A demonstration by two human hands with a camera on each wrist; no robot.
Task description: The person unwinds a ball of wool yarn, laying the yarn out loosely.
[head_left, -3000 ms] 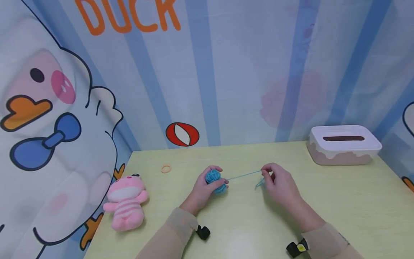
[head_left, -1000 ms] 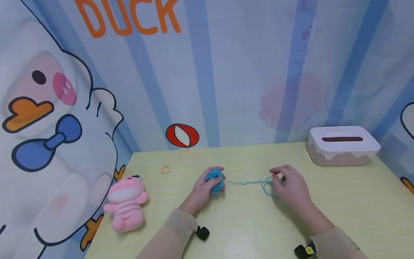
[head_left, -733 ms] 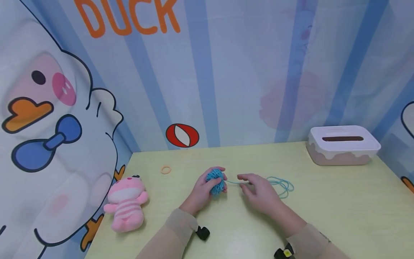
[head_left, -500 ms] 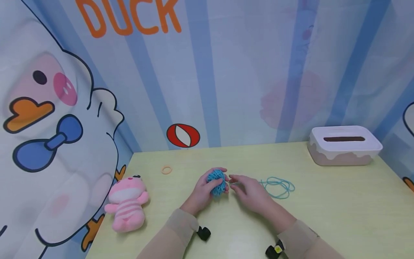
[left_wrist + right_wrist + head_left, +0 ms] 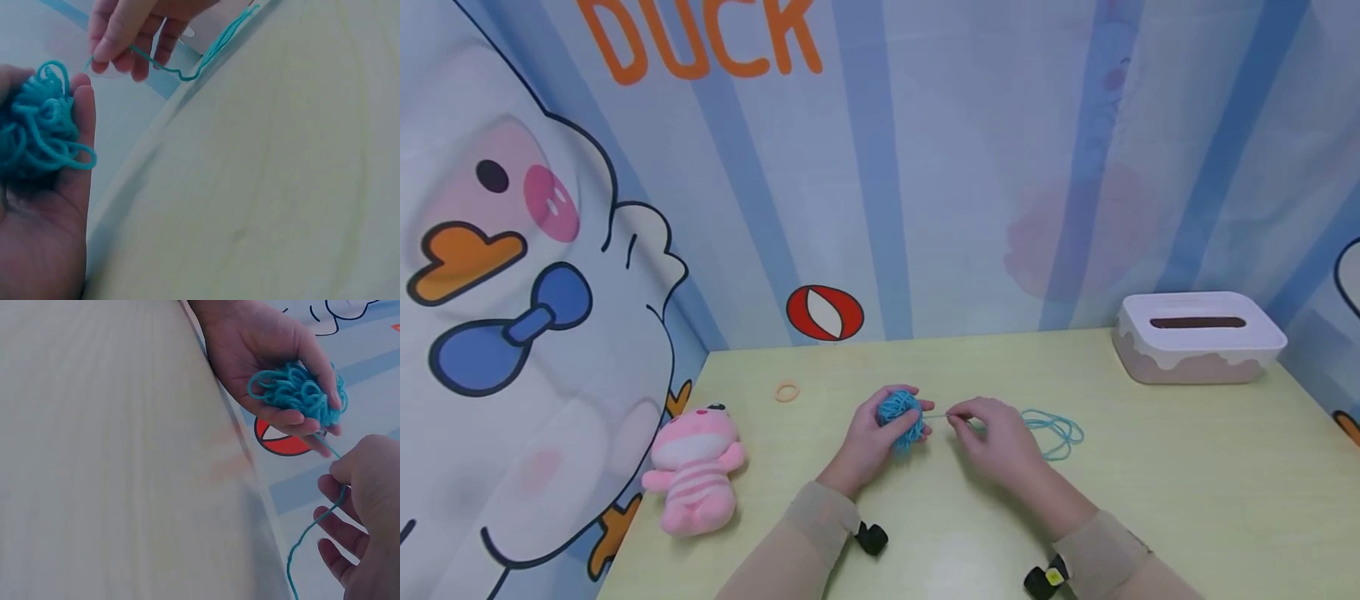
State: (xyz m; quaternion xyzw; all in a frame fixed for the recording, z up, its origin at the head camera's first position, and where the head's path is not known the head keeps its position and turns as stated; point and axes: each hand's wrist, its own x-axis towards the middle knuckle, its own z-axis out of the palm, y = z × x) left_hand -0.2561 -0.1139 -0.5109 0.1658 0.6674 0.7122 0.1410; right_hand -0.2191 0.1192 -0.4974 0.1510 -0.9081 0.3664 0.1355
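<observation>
A ball of blue yarn [image 5: 898, 408] lies in my left hand [image 5: 867, 442], the thumb pressed over it and the fingers curled behind. In the left wrist view the yarn ball [image 5: 44, 125] looks loose, with loops sticking out. From it a short strand [image 5: 936, 416] runs taut to my right hand [image 5: 1000, 442], which pinches it between thumb and index finger. Past the right hand the strand trails to a loose coil of yarn [image 5: 1057, 432] on the table. The right wrist view shows the pinched strand [image 5: 300, 540] hanging below the fingers.
A pink striped plush toy [image 5: 698, 475] lies at the left of the pale table [image 5: 955, 542]. A small tan ring [image 5: 787, 392] is behind it. At the back right stands a tissue box [image 5: 1198, 337]. A printed duck curtain [image 5: 955, 167] hangs behind the table.
My right hand let a gathered length of yarn down on the table, moved left to the ball, took the strand there and has drawn slightly right. The left hand stays nearly in place.
</observation>
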